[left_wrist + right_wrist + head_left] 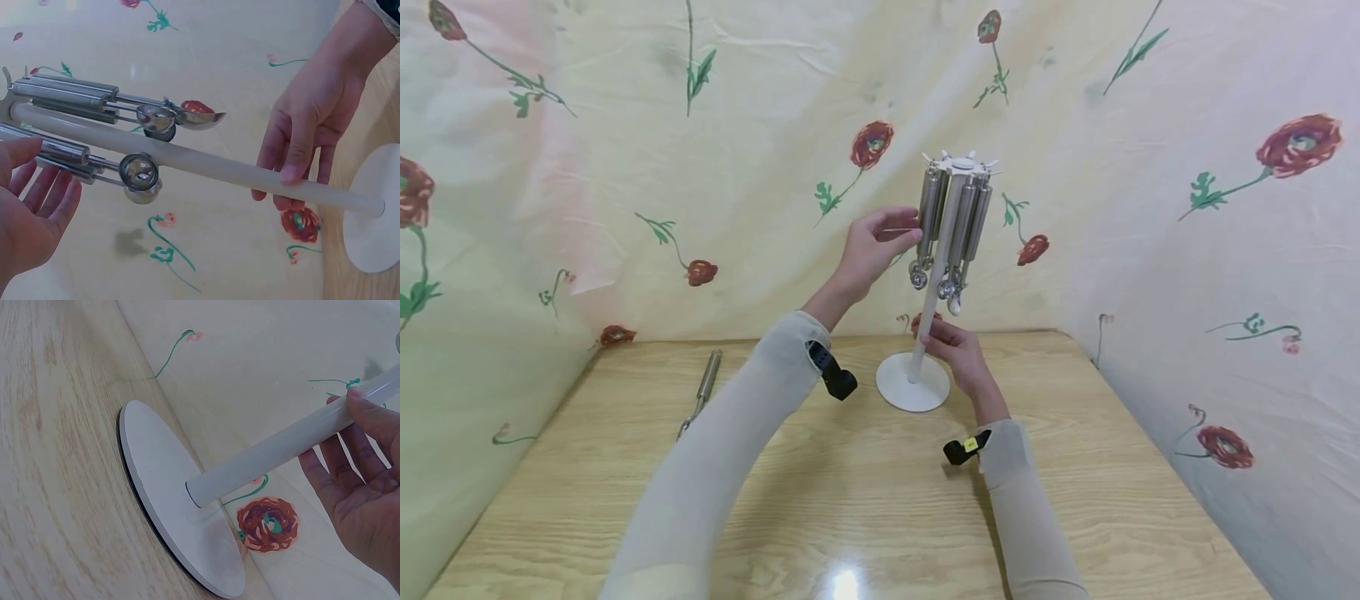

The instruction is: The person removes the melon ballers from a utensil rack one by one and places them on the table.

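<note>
Our right hand [953, 348] pinches the shiny white round pole [929, 307], thumb on one side and fingers on the other, low down above the flat white round base [895, 385] that sits on the pale wooden table [820, 500]. Our left hand [874, 250] is up high by the shiny silver metal kitchen tools [978, 217] that hang around the pole; its fingers bend a little, but we cannot tell if they pinch a handle or just touch it. We think the pole could tip, because all that metal hangs up at the top. If our right hand lets go while our left hand pushes, it could wobble over. One tool could also slip off the white top with little hooks [961, 163], if our left hand bumps it up. They hang close together, so they could clink and tangle. One more silver metal tool with a long round handle [708, 377] lies on the table, partly behind our pale grey cloth left sleeve [758, 393], and our arm could knock it.
</note>
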The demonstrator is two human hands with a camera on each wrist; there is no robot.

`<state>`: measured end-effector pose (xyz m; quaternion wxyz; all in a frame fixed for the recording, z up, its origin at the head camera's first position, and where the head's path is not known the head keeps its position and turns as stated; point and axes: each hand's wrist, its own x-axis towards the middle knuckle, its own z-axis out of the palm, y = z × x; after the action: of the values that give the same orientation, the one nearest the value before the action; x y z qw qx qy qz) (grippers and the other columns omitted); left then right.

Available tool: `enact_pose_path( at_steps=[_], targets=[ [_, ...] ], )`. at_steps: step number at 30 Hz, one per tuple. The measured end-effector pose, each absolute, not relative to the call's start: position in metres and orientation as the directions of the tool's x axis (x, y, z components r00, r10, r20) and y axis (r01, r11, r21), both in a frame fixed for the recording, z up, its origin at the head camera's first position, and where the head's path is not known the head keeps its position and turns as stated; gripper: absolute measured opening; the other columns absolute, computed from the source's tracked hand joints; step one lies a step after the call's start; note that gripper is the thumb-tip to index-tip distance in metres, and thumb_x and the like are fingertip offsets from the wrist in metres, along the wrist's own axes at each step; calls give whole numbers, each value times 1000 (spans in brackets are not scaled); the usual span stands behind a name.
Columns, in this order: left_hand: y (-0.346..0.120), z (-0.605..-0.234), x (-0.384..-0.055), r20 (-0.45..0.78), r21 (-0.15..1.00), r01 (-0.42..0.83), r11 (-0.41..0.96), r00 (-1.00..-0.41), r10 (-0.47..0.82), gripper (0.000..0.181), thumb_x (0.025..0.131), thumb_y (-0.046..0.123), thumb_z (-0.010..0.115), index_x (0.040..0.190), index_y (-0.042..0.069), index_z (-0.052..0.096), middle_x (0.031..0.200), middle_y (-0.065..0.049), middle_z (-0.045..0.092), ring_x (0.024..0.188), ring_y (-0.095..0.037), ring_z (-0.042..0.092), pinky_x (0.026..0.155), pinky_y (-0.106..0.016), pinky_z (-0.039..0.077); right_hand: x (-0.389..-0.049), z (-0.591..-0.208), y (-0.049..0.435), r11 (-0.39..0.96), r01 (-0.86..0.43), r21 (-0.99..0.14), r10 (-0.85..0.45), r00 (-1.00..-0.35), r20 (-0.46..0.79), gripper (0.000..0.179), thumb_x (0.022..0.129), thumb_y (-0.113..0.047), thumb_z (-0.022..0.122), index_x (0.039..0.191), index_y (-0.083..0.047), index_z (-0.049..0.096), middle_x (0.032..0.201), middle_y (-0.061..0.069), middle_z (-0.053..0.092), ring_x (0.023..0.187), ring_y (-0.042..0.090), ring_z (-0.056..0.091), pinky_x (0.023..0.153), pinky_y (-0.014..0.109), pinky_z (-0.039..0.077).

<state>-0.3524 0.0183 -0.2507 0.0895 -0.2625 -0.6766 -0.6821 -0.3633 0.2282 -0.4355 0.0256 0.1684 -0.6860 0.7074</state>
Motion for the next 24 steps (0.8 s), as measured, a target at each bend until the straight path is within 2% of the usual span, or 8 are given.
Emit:
enact_pose_path(
  at_steps=[1, 8, 15, 21, 24],
  targets=[
    [19, -251, -353, 475, 878, 473, -69, -849, 230, 36, 97, 8, 69, 132, 1, 64, 129, -18, 68, 116, -30, 68, 101, -34, 58, -364, -436, 228, -60, -272, -961, -198, -940, 278, 35, 99, -9, 67, 132, 1, 65, 115, -10, 75, 115, 11, 69, 97, 26, 58],
    [24, -253, -356, 461, 887, 456, -77, -860, 220, 35, 96, 6, 70, 130, 0, 65, 124, -20, 70, 111, -31, 70, 97, -33, 60, -366, -435, 227, -58, -266, -962, -194, -942, 272, 35, 99, -9, 67, 132, 0, 66, 115, -10, 75, 133, 41, 56, 97, 28, 59],
    [27, -254, -358, 445, 894, 442, -67, -866, 226, 35, 95, 5, 71, 129, -1, 66, 123, -20, 70, 110, -31, 70, 95, -33, 61, -366, -435, 226, -37, -266, -963, -196, -943, 268, 39, 99, -10, 66, 135, 4, 62, 115, -11, 75, 128, 31, 63, 96, 26, 58],
    [28, -254, -359, 448, 893, 447, -61, -864, 228, 34, 95, 4, 71, 128, -2, 66, 121, -21, 70, 109, -31, 70, 94, -32, 61, -368, -435, 228, -21, -261, -965, -193, -946, 260, 40, 99, -11, 67, 136, 4, 61, 114, -11, 75, 131, 37, 59, 96, 25, 58],
    [29, -253, -359, 448, 893, 447, -62, -864, 228, 33, 95, 4, 70, 128, -2, 66, 121, -21, 69, 108, -31, 70, 93, -31, 61, -367, -435, 228, -26, -256, -966, -187, -948, 257, 41, 99, -10, 67, 136, 5, 61, 113, -11, 75, 129, 34, 61, 95, 24, 58]
  ],
)
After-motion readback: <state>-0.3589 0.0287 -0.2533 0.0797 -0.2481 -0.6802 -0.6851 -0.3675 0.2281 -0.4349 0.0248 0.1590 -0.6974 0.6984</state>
